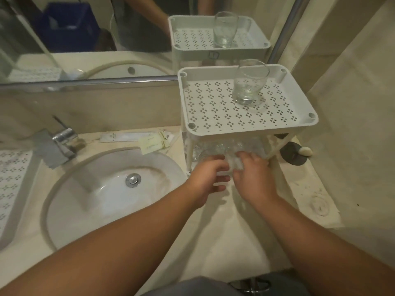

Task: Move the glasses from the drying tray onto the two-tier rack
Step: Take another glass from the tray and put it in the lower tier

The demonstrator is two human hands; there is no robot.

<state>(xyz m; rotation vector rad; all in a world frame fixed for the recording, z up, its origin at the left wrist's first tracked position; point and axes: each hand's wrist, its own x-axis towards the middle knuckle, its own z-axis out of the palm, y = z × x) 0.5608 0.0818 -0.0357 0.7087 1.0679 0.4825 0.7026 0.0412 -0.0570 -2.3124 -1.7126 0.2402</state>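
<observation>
The white two-tier rack stands on the counter to the right of the sink. One clear glass is upright on its perforated top tier. Under that tier, several more clear glasses show only as a blur. At the front of the lower tier, my left hand and my right hand hold another clear glass between them, fingers curled round its sides. The white perforated drying tray lies at the far left edge, with no glass showing on its visible part.
A round basin with a chrome tap fills the counter's left half. Toiletry packets lie behind it. A dark soap dish with a white soap sits right of the rack. A mirror behind reflects the rack and glass.
</observation>
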